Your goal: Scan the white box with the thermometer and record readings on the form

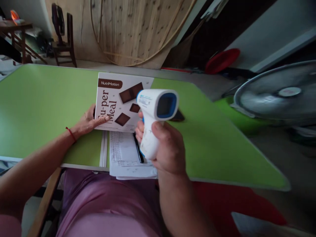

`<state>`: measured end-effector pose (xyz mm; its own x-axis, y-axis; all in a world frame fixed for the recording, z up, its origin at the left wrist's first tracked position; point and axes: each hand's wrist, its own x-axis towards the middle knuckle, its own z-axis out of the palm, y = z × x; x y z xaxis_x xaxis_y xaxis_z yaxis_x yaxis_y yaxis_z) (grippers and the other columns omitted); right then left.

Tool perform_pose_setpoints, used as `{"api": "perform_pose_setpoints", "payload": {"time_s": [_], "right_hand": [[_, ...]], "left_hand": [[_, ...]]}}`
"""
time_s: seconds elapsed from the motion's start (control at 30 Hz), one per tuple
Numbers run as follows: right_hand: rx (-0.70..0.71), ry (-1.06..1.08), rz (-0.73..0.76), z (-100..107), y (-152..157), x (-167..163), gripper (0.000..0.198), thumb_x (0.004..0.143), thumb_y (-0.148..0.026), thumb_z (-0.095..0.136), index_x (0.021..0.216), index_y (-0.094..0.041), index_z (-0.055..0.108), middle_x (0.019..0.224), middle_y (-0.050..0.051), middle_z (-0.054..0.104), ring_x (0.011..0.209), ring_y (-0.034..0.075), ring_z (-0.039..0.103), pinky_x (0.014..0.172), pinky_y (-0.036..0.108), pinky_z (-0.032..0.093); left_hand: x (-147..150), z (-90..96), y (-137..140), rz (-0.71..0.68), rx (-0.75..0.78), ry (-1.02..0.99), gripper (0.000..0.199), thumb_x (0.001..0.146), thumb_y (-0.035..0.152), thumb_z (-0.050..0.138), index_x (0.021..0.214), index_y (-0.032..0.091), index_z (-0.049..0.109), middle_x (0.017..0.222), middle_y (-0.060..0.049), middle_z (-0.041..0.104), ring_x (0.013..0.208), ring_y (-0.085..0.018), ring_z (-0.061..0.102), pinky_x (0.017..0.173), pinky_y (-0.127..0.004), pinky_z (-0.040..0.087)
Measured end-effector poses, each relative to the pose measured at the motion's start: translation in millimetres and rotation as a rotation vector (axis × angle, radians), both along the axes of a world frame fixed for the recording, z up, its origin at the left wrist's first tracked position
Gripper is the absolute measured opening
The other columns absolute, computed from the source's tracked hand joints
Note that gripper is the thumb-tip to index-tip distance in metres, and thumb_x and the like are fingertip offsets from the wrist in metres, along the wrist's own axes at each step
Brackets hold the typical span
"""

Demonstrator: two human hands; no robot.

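Note:
My right hand (170, 146) is wrapped round the handle of a white and blue infrared thermometer (150, 102), its dark screen facing me. Behind it stands a white box (111, 105) printed "NutriMotion" with brown squares, and the thermometer hides part of its right side. My left hand (91, 121) grips the box at its lower left, thumb across the front and fingers out of sight behind. Below the box lie papers with writing (123, 158), with a black pen (138, 149) on them.
The green table (49, 105) has a seam near its middle. A dark flat object (179, 116) lies behind the thermometer. To the right stands a fan (278, 92), with a red basin (222, 61) farther back. A wooden chair (64, 46) is at the far left.

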<state>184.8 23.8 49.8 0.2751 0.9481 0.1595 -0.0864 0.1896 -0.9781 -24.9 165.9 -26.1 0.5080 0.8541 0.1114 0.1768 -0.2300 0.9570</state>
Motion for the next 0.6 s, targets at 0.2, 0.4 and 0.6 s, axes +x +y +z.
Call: {"api": "perform_pose_setpoints", "payload": {"time_s": [0.2, 0.4, 0.6], "right_hand": [[-0.027, 0.033, 0.020, -11.5, 15.5, -3.1, 0.053, 0.081, -0.070, 0.076, 0.101, -0.021, 0.071, 0.070, -0.001, 0.053, 0.060, 0.014, 0.046, 0.052, 0.031, 0.037], [-0.035, 0.021, -0.021, -19.8, 22.4, -6.6, 0.055, 0.081, -0.073, 0.075, 0.100, -0.021, 0.072, 0.071, 0.000, 0.053, 0.062, 0.015, 0.049, 0.053, 0.031, 0.039], [-0.043, 0.029, -0.025, -23.1, 23.1, -8.6, 0.057, 0.081, -0.074, 0.075, 0.100, -0.020, 0.071, 0.073, 0.000, 0.056, 0.064, 0.015, 0.051, 0.056, 0.032, 0.042]], "left_hand": [[0.0, 15.5, -6.5, -0.018, 0.030, 0.064, 0.074, 0.079, 0.075, 0.079, 0.120, 0.016, 0.061, 0.118, -0.016, 0.075, 0.104, -0.035, 0.072, 0.088, -0.054, 0.061], [0.8, 15.3, -6.3, -0.028, 0.101, 0.033, 0.066, 0.084, 0.071, 0.078, 0.118, 0.016, 0.063, 0.116, -0.016, 0.075, 0.105, -0.035, 0.072, 0.088, -0.052, 0.062], [0.4, 14.1, -4.1, -0.046, 0.062, 0.020, 0.070, 0.080, 0.072, 0.080, 0.117, 0.015, 0.061, 0.117, -0.017, 0.074, 0.108, -0.036, 0.072, 0.090, -0.055, 0.061]]}}
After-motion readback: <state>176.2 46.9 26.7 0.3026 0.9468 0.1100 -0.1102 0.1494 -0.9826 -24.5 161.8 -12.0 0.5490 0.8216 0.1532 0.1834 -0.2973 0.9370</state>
